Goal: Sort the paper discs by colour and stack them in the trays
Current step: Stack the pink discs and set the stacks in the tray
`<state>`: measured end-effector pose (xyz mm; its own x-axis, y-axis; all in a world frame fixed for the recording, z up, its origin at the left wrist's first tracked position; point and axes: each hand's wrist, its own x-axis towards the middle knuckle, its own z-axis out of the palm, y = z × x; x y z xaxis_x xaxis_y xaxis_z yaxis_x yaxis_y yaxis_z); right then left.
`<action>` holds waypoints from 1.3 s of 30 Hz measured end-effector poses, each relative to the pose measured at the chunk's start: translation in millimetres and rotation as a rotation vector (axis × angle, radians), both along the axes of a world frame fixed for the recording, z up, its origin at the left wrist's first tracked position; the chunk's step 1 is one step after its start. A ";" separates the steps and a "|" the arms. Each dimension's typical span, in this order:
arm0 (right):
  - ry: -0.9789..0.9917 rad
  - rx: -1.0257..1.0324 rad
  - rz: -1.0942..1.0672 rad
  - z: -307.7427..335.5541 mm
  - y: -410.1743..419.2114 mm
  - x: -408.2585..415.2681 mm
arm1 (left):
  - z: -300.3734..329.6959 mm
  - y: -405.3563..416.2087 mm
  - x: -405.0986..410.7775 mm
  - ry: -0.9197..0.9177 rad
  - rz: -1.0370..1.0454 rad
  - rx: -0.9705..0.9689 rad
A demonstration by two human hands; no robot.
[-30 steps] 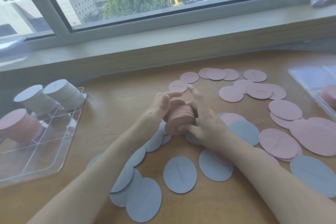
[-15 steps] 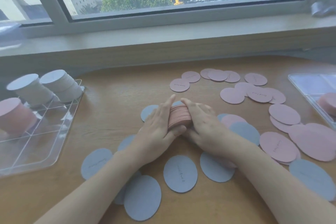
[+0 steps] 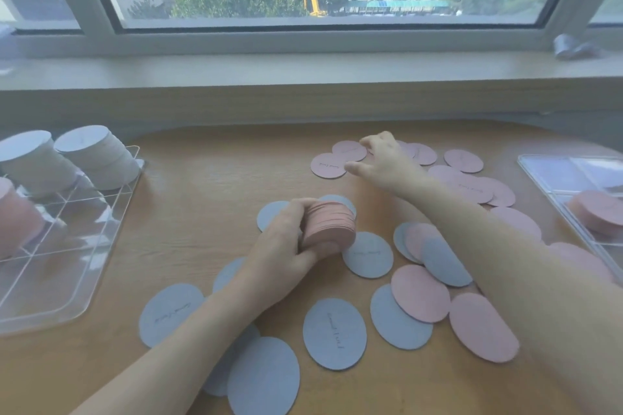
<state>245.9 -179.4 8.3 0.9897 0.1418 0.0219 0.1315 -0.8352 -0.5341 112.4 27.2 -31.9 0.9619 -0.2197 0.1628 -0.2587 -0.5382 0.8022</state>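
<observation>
My left hand (image 3: pixel 281 239) grips a thick stack of pink discs (image 3: pixel 328 229) on its edge at the middle of the wooden table. My right hand (image 3: pixel 379 160) reaches to the far side, fingers spread over two loose pink discs (image 3: pixel 349 150); whether it holds one I cannot tell. More pink discs (image 3: pixel 463 160) lie scattered at the right, and blue discs (image 3: pixel 333 333) lie in front of me. A clear tray (image 3: pixel 67 280) on the left holds blue stacks (image 3: pixel 97 155) and a pink stack (image 3: pixel 15 222). A second clear tray (image 3: pixel 553 175) at the right holds a low pink stack (image 3: pixel 598 212).
A window sill (image 3: pixel 303 74) runs along the far edge of the table under the window. Bare wood (image 3: pixel 209 185) lies between the left tray and the discs.
My right hand let go of the pink stack and reached far forward to the loose pink discs. My left hand now holds the stack alone.
</observation>
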 end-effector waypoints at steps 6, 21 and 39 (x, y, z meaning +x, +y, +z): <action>0.095 -0.354 -0.033 -2.7 28.6 58.8 | -5.7 0.1 2.6 0.053 0.007 -0.044; 0.007 0.223 0.043 -8.4 5.1 26.9 | -5.3 3.0 4.1 0.020 0.004 -0.036; -0.089 0.229 0.424 -25.2 30.9 -105.6 | -3.9 -2.2 2.9 -0.079 -0.017 0.185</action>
